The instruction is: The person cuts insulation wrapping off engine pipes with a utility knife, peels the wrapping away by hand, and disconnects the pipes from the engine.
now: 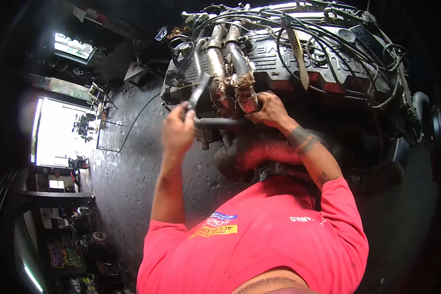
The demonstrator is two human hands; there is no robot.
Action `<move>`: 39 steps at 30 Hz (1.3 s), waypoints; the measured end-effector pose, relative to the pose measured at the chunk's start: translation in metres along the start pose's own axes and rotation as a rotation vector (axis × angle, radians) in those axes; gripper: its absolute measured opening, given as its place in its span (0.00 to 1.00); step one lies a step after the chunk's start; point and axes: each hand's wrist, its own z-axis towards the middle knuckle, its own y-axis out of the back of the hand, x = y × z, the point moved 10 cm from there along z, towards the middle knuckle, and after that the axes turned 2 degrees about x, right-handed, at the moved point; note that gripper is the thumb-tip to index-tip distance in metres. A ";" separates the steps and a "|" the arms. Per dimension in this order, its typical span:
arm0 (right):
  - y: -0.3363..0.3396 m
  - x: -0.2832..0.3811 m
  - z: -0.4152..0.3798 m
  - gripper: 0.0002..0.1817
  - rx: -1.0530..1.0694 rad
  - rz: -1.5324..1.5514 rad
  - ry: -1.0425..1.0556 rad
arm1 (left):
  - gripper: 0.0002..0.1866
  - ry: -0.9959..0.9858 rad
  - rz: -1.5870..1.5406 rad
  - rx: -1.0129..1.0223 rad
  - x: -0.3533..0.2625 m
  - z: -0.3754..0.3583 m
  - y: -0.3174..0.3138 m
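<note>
My left hand [178, 131] is closed around the lower end of a silver wrench [199, 91], which slants up toward the pipes at the engine's side. Its fingers are slightly blurred. Beside the wrench, two metal pipes [215, 61] run down the engine [264, 63], with torn, flaking wrap on their lower parts. My right hand [271, 110] grips the lower end of the right-hand wrapped pipe [246, 93]; some of its fingers are hidden behind it. A dark horizontal tube [218, 122] passes between my hands, below the wrapped pipes.
Loose cables and a wooden-handled wire brush [299, 54] lie over the engine cover. Under my right forearm is a large rounded pipe [264, 154] with a red sheen. A thin dark cable [132, 125] trails across the grey floor [127, 181]. Cluttered shelving [90, 235] stands at left.
</note>
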 end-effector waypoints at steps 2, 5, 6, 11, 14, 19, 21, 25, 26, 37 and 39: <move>0.007 0.004 -0.001 0.28 -0.076 -0.070 0.038 | 0.17 0.090 -0.085 0.061 0.009 -0.017 -0.022; 0.003 0.001 0.002 0.28 -0.001 -0.020 0.020 | 0.17 0.053 -0.078 0.073 0.015 -0.013 -0.046; 0.004 0.004 0.002 0.28 -0.008 -0.042 0.024 | 0.17 0.103 -0.107 0.104 0.022 -0.013 -0.051; 0.004 0.000 0.002 0.28 -0.037 -0.061 0.017 | 0.18 -0.011 -0.097 -0.052 0.019 -0.010 -0.041; 0.001 -0.001 0.001 0.28 -0.027 -0.080 0.018 | 0.17 -0.025 -0.035 -0.062 0.022 -0.005 -0.038; 0.002 0.002 0.004 0.29 0.024 -0.078 0.000 | 0.17 0.085 -0.194 0.066 0.035 0.009 -0.060; 0.002 0.005 0.002 0.28 -0.001 -0.094 0.033 | 0.17 0.119 -0.255 0.035 0.034 -0.001 -0.062; 0.002 0.001 0.001 0.29 -0.020 -0.085 0.041 | 0.18 0.025 -0.196 0.009 0.031 0.003 -0.057; 0.003 0.004 0.002 0.29 0.003 -0.082 0.044 | 0.18 0.060 -0.254 0.061 0.030 0.010 -0.058; 0.002 0.003 0.002 0.28 0.004 -0.031 0.044 | 0.18 0.035 -0.131 -0.166 0.021 0.047 -0.080; 0.003 0.002 0.002 0.28 0.006 0.009 0.042 | 0.18 0.091 -0.115 -0.160 0.018 0.047 -0.077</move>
